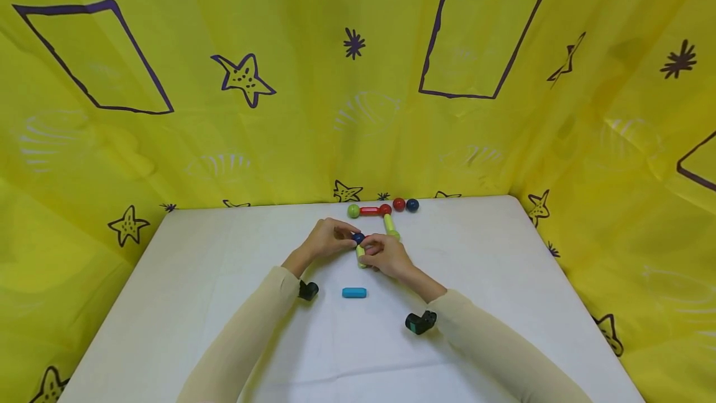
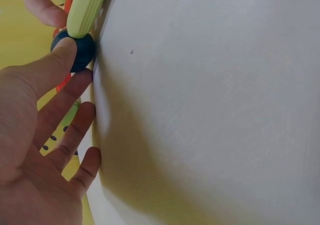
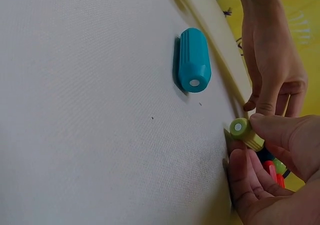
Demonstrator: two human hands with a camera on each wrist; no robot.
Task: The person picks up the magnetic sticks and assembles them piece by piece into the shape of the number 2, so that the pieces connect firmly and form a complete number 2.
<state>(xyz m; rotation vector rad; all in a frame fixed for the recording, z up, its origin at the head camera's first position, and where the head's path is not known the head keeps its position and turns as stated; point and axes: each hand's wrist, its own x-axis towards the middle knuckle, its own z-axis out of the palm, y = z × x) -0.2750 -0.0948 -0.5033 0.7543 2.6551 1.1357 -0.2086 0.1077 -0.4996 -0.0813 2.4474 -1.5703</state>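
Note:
The left hand (image 1: pixel 330 238) pinches a dark blue ball (image 1: pixel 358 238) between thumb and fingertip; in the left wrist view the thumb lies on the ball (image 2: pixel 85 50). A light green stick (image 1: pixel 361 256) touches the ball and points toward the near side. The right hand (image 1: pixel 388 257) holds this stick, its thumb on the stick (image 3: pixel 250 137) in the right wrist view. Something red shows behind the ball, partly hidden by the right hand's fingers. A blue stick (image 1: pixel 354 293) lies by itself on the table, nearer than both hands.
Beyond the hands, a green ball (image 1: pixel 353 211), red stick (image 1: pixel 370 211), red ball (image 1: pixel 385 209) and another light green stick (image 1: pixel 390 224) form a bent chain. Separate red (image 1: pixel 399 204) and dark blue (image 1: pixel 412 205) balls lie near the white table's (image 1: pixel 224 254) far edge. A yellow curtain (image 1: pixel 302 79) stands behind.

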